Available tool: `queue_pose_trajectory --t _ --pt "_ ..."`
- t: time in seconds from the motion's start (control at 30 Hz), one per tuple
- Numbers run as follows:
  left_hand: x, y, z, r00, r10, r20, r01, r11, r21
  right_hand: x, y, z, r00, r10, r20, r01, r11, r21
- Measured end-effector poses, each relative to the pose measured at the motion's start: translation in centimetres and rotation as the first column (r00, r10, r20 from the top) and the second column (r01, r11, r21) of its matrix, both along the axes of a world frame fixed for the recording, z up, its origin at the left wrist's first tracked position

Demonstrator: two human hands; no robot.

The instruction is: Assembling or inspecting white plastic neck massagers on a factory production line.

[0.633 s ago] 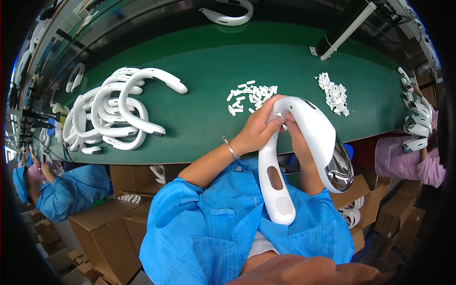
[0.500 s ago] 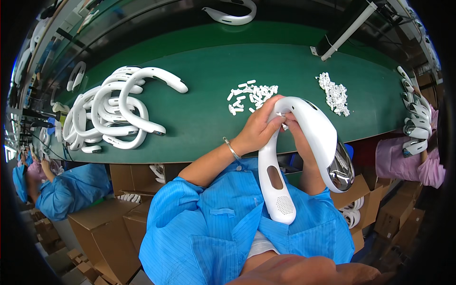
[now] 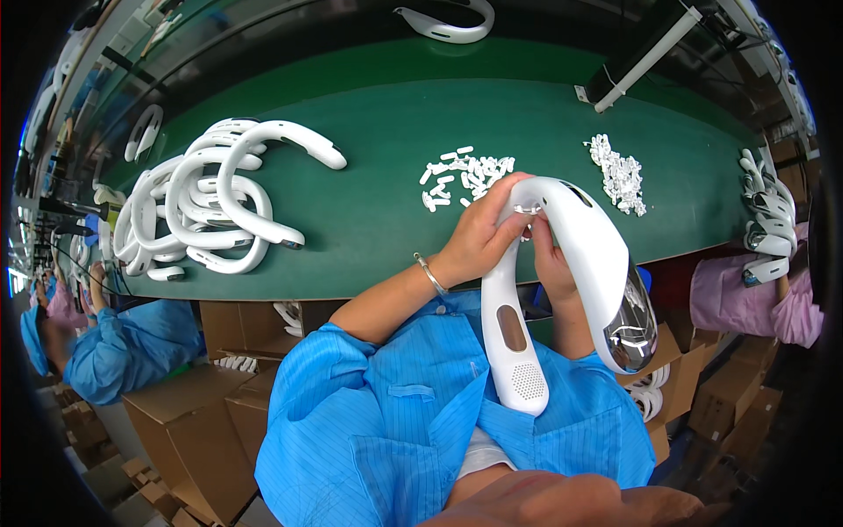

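One neckband [image 3: 575,250], maybe unfinished, clasped in my left grip [image 3: 479,235]; right grip [image 3: 553,268] curled, hold unclear; neckband pile [image 3: 227,180] toward surface's left end [image 3: 290,274].

held device [image 3: 583,250]: 1 | small-part heaps [image 3: 616,174]: 2 | bracelet [image 3: 429,273]: 1 | worktop [image 3: 373,228]: 1

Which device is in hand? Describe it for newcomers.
At the green table, find the central person in blue. Their left hand grips a white curved device. Unlike the white devices piled on the table's left, it is held up, showing a perforated patch and a mirrored end.
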State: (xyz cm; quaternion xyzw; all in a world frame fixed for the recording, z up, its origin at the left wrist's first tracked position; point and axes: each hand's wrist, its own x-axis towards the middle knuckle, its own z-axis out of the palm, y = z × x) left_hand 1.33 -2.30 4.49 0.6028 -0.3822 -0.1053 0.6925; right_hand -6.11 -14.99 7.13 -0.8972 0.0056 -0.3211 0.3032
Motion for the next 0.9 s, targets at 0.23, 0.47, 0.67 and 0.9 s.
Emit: queue_pose_trajectory --t 0.23,0.47,0.67,0.9 --pt "0.2 0.1 -0.4 0.994 -0.032 -0.1 0.027 0.998 -0.05 0.5 -1.2 -1.4 0.957 0.235 -0.169 -0.077 0.769 0.635" --pt "0.2 -0.8 -1.4 0.994 0.018 -0.106 -0.032 0.99 -0.134 0.9 -1.1 -3.6 0.963 0.267 0.022 -0.169 0.542 0.823" --pt "0.8 -1.2 -2.4 0.956 -0.011 -0.292 -0.029 0.991 -0.133 1.8 -2.0 -6.4 0.974 0.216 -0.074 -0.053 0.531 0.846" --pt "2.6 -1.2 -3.2 0.547 -0.299 -0.782 0.083 0.949 -0.305 4.7 -2.1 -5.3 0.94 0.317 -0.123 -0.019 0.41 0.912"
